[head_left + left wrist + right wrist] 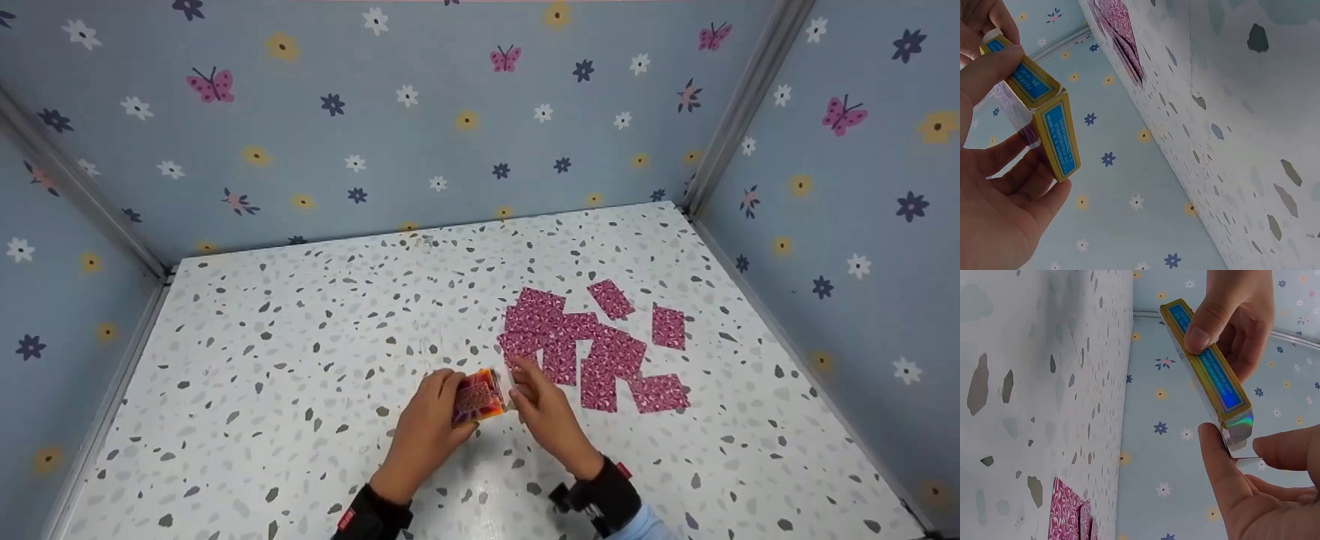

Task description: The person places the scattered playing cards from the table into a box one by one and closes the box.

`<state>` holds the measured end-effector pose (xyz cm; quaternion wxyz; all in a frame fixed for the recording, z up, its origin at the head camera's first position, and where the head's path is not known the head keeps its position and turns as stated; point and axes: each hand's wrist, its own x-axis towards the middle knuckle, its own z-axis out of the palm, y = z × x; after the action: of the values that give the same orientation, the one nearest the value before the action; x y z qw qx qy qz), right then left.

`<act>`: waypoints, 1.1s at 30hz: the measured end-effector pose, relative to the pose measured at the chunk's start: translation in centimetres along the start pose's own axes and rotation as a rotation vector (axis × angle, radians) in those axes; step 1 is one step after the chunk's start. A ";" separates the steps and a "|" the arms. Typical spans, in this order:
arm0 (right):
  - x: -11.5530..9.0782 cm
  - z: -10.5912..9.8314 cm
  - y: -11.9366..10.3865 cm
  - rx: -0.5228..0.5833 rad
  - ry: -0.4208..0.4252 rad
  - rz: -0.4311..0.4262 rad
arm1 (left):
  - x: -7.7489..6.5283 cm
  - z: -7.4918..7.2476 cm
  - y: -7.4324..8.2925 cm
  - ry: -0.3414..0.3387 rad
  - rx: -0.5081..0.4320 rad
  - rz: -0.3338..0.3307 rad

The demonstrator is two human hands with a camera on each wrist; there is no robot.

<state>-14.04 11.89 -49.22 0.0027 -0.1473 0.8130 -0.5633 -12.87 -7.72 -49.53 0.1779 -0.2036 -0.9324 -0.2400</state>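
My left hand (429, 420) grips a small playing card box (478, 397) by its sides, above the speckled table. The box has an orange and purple face, and the left wrist view shows its yellow edges with blue printed labels (1058, 138). At its end a silvery flap (1237, 432) stands out, and my right hand (551, 412) pinches this flap between thumb and forefinger. Just beyond the right hand, pink patterned playing cards (615, 349) lie spread and partly overlapping on the table. The inside of the box is hidden.
The white speckled tabletop (300, 337) is bounded by blue flowered panels, one behind (420, 142) and one on each side. Two single cards lie apart from the rest, one at the back (610, 298) and one on the right (668, 327).
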 end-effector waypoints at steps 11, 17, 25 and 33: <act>0.0 -1.1 0.6 0.335 -0.094 0.162 | -1.4 0.0 1.0 -0.049 -0.021 -0.045; -0.3 -0.6 1.1 0.402 -0.101 0.203 | -2.2 0.3 1.3 -0.052 -0.066 -0.114; -0.4 0.4 1.3 0.187 -0.115 0.128 | -2.9 0.6 1.8 -0.046 -0.124 -0.171; -0.5 0.0 -1.1 0.047 -0.214 0.131 | -3.1 1.4 2.4 -0.041 -0.117 -0.225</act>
<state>-13.28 11.68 -48.28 0.1293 -0.1531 0.8025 -0.5620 -9.46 -5.93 -51.12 0.1186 -0.1125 -0.9372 -0.3082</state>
